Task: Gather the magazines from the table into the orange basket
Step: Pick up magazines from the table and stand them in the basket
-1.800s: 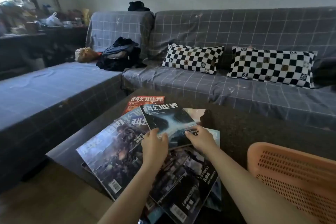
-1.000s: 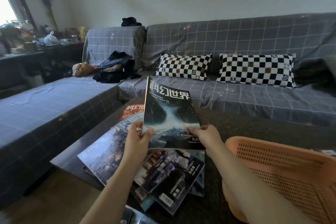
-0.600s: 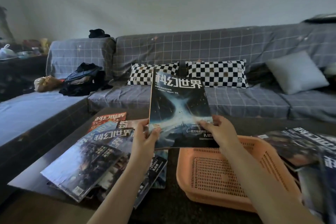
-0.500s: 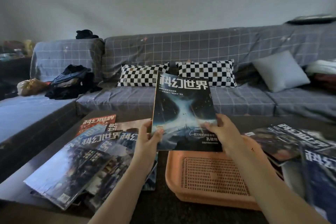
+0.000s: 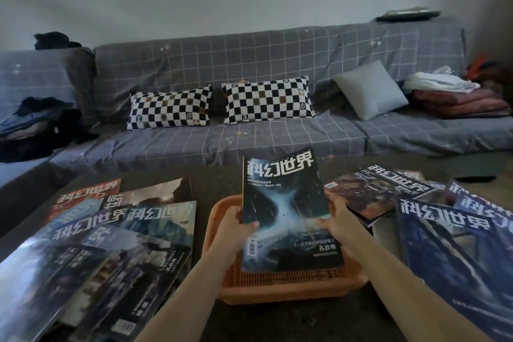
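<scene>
A dark magazine (image 5: pixel 286 208) with a pale blue swirl on its cover is tilted over the orange basket (image 5: pixel 291 284), its near edge low inside the basket. My left hand (image 5: pixel 236 223) grips its left edge and my right hand (image 5: pixel 337 223) grips its right edge. The basket stands on the dark table (image 5: pixel 222 183) straight in front of me. Several overlapping magazines (image 5: pixel 111 236) lie on the table to the left of the basket. Several more magazines (image 5: pixel 449 230) lie spread to its right.
A grey checked sofa (image 5: pixel 277 133) runs behind the table, with two black-and-white checkered pillows (image 5: pixel 219 105) and a plain grey cushion (image 5: pixel 369 91). Dark clothes (image 5: pixel 39 125) lie at its left end, folded cloths (image 5: pixel 455 94) at its right.
Both hands lifted the swirl-cover magazine off the left pile, carried it rightward and lowered it over the orange basket. My view turned right, bringing the basket and the right-hand magazines into sight.
</scene>
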